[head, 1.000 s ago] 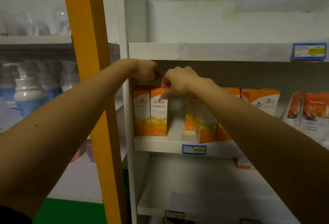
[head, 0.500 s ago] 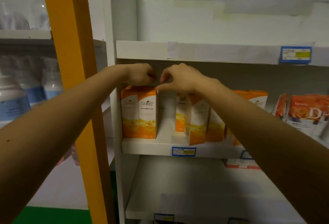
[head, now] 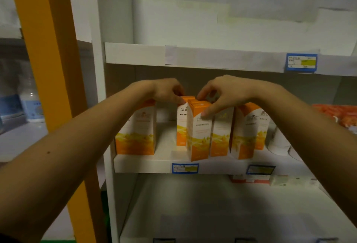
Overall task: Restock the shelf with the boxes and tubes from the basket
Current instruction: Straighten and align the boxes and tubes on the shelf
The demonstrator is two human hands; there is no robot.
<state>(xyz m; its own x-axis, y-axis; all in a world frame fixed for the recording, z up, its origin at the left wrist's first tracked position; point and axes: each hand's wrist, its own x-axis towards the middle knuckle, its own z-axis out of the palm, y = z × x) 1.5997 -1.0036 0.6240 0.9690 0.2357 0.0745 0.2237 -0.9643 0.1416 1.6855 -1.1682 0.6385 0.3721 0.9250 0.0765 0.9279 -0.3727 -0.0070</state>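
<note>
Your right hand [head: 226,93] pinches the top of the front orange-and-white carton [head: 199,132], which stands directly below the grip at the shelf [head: 146,165] edge. Your left hand [head: 166,90] pinches the top of the rear carton [head: 182,125], just left of that grip.

Nothing reads with certainty: the orange boxes [head: 199,127] carry a framed logo [head: 183,109] and small blurred print, and the blue price tags [head: 301,62] on the shelf [head: 144,165] edges are also illegible.

The front box [head: 199,132] hides most of the rear box [head: 181,125]. The price tag [head: 185,168] print is unreadable. The red packets [head: 340,114] at the right end of the shelf [head: 144,165] are cut off.
</note>
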